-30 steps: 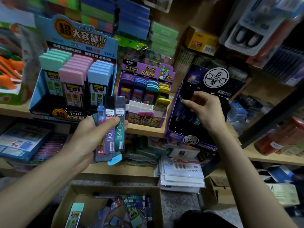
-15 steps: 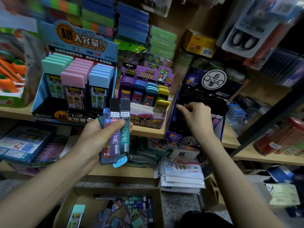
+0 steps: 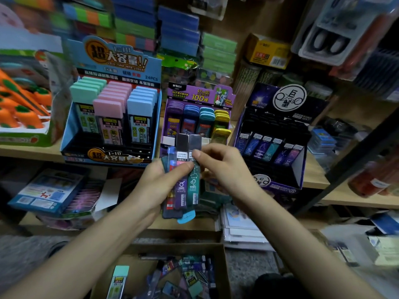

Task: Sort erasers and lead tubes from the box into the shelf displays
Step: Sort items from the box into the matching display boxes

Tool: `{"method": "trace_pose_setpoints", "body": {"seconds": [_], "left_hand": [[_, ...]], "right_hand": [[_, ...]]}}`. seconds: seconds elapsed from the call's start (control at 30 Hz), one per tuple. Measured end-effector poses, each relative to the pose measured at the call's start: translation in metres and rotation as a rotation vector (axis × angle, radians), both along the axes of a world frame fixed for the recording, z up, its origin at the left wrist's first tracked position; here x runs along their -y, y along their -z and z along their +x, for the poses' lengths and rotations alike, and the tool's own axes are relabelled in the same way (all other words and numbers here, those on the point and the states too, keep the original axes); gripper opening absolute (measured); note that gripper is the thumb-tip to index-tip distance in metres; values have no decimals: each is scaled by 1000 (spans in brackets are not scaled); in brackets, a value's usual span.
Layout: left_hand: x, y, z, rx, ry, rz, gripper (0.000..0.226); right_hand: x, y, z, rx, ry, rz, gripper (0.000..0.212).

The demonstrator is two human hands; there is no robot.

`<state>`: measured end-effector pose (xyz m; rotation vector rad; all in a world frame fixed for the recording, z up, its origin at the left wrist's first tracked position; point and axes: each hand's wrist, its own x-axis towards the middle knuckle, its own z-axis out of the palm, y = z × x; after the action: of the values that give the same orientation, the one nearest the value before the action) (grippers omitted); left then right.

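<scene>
Right hand [image 3: 224, 167] has left the dark display [image 3: 278, 147] and returned to the lead tubes [image 3: 181, 190] gripped in the left hand [image 3: 159, 186] above the box [image 3: 179, 248], now pinching the teal tube [image 3: 193, 186], so the last placement appears complete and this tube is next.

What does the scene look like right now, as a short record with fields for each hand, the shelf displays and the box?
left hand: grips a fanned bunch of lead tubes, held upright in front of the shelf
right hand: pinches the top of the teal lead tube in that bunch
shelf left: blue display, tubes with green, pink and blue caps
shelf middle: purple Ultraman display
shelf right: dark zodiac display, a row of similar tubes inside
below: cardboard box holding loose tubes
</scene>
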<state>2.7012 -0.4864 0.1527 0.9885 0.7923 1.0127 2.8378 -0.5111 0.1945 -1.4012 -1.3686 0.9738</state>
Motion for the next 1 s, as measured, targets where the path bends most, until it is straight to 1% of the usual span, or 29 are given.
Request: {"method": "trace_pose_setpoints", "body": {"seconds": [0.17,0.23,0.37,0.43,0.5,0.53,0.6,0.77,0.9,1.0], "left_hand": [[-4,1,6,-15,7,-6,12],[-6,0,6,-27,4,0,14],[-6,-2,5,-32,-11,4,17],[-5,-2,5,-51,-17,-4,15],[-4,-2,5,-76,-16,0,20],[-3,-2,5,-86,-16,3,24],[-3,-1,4,-98,-23,7,28],[-5,1,4,-109,-37,-9,24],[-4,1,4,-116,-38,-20,26],[-3,1,3,-122,-34,-23,26]], "right_hand": [[-5,-14,24,37,98,69,14],[-5,-28,45,31,174,124,16],[-2,-52,96,12,370,247,9],[-2,-50,119,94,482,289,8],[-6,-40,134,241,538,284,12],[-8,-33,137,299,540,276,12],[-13,-21,138,351,511,258,13],[-18,-6,133,374,417,273,25],[-19,-6,135,414,354,293,23],[-21,-3,135,433,364,267,24]]}}
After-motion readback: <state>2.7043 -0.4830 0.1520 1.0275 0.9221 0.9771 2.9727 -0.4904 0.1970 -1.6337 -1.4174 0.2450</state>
